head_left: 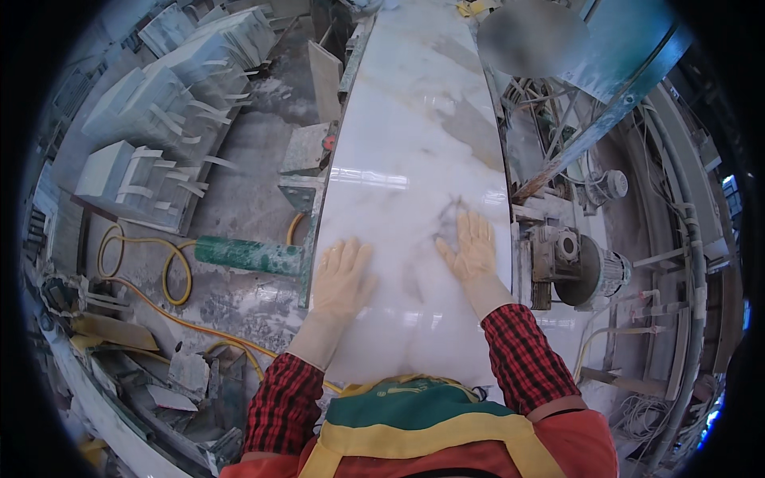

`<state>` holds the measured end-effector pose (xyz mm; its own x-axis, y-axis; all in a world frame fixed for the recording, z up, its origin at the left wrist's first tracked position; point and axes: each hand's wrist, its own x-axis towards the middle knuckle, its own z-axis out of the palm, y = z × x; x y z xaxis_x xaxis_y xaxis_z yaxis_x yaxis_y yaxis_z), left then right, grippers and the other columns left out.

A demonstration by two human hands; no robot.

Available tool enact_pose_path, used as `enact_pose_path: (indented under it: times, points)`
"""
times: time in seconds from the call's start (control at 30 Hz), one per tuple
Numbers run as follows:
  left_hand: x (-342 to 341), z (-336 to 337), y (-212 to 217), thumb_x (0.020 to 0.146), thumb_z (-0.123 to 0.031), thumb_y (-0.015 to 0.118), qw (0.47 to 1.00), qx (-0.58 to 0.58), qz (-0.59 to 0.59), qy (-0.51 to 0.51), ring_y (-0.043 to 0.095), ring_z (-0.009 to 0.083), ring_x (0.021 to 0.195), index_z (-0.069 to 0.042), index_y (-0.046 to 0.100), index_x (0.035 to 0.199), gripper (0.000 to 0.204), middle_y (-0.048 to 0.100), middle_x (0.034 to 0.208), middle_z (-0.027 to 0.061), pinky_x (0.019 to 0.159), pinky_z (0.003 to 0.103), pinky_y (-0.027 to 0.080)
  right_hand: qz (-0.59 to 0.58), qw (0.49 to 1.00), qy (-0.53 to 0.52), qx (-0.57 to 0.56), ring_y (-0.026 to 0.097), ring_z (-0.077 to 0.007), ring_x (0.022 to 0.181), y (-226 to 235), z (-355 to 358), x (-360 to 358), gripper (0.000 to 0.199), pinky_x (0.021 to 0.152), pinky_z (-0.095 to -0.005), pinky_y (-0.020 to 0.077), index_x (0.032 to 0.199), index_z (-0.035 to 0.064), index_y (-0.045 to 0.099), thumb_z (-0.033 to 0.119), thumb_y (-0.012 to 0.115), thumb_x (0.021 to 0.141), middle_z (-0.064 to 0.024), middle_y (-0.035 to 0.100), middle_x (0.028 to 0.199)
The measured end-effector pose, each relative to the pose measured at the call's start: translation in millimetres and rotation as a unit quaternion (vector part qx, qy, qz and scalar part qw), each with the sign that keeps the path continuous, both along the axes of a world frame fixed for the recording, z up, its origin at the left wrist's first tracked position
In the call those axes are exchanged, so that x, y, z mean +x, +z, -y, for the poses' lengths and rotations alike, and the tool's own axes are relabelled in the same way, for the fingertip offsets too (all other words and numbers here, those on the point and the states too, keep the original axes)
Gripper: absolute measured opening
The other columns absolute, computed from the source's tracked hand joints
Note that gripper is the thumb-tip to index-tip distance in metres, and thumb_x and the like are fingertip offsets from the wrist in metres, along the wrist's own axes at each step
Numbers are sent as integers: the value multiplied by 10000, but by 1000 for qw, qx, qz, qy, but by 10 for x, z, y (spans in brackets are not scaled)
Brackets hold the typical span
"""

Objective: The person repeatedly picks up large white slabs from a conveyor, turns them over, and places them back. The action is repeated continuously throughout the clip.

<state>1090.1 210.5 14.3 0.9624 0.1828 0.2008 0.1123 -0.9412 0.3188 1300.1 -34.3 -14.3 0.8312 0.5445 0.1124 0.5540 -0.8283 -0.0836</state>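
A long polished stone slab [398, 223], white with grey veins, stretches away from my body between machine frames. Flat on its left part lies my left hand [341, 275], in a cream rubber glove, fingers stretched forward. My right hand [472, 245], gloved the same way, rests a little farther ahead near the slab's right edge, its thumb spread from the fingers. Neither hand holds anything. Red-and-black checked sleeves cover both forearms, and a green and yellow apron [422, 414] touches the near end of the slab.
An electric motor [602, 275] with a gearbox stands close by the right edge. On the left are a green cylinder [249, 253], a yellow hose [171, 279] on the floor, and strapped stacks of stone tiles [147, 111]. Broken stone pieces [189, 374] lie at lower left.
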Motion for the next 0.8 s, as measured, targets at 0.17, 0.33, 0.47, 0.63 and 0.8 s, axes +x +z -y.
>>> enact_pose_path:
  times: [0.17, 0.33, 0.47, 0.63, 0.8]
  points:
    - [65, -16, 34, 956, -318, 716, 1000, -1, -14, 2, 416, 467, 1483, -118, 506, 1539, 651, 467, 1610, 213, 1249, 582, 308, 15, 999, 19, 43, 327, -409, 1560, -14, -72, 254, 913, 1301, -532, 211, 1626, 45, 403, 619, 646, 959, -225, 400, 1672]
    - [131, -39, -18, 939, -316, 722, 1000, 3, -13, 4, 424, 481, 1463, -117, 514, 1521, 650, 478, 1593, 221, 1235, 601, 312, 26, 997, 30, 66, 375, -426, 1523, 5, -119, 422, 887, 1278, -552, 240, 1592, 59, 447, 588, 703, 927, -232, 446, 1637]
    - [165, -43, -65, 919, -343, 730, 1000, 6, 0, 8, 421, 471, 1460, -124, 535, 1494, 646, 480, 1583, 219, 1232, 600, 300, 21, 997, 36, 72, 382, -412, 1524, 42, -153, 515, 864, 1275, -550, 246, 1584, 70, 459, 581, 703, 930, -220, 456, 1635]
    - [205, -15, 60, 918, -287, 738, 999, -38, 11, -1, 476, 488, 1411, -92, 571, 1463, 603, 530, 1536, 230, 1203, 593, 352, 20, 995, 39, 85, 395, -394, 1527, 32, -155, 627, 847, 1281, -533, 253, 1573, 65, 481, 564, 714, 930, -201, 477, 1627]
    - [140, -36, 125, 888, -224, 756, 996, -50, 73, -4, 529, 488, 1310, -48, 615, 1394, 555, 573, 1441, 243, 1127, 570, 413, 84, 988, 55, 115, 414, -389, 1524, -199, -102, 768, 849, 1295, -522, 253, 1549, 28, 513, 560, 723, 921, -200, 503, 1612]
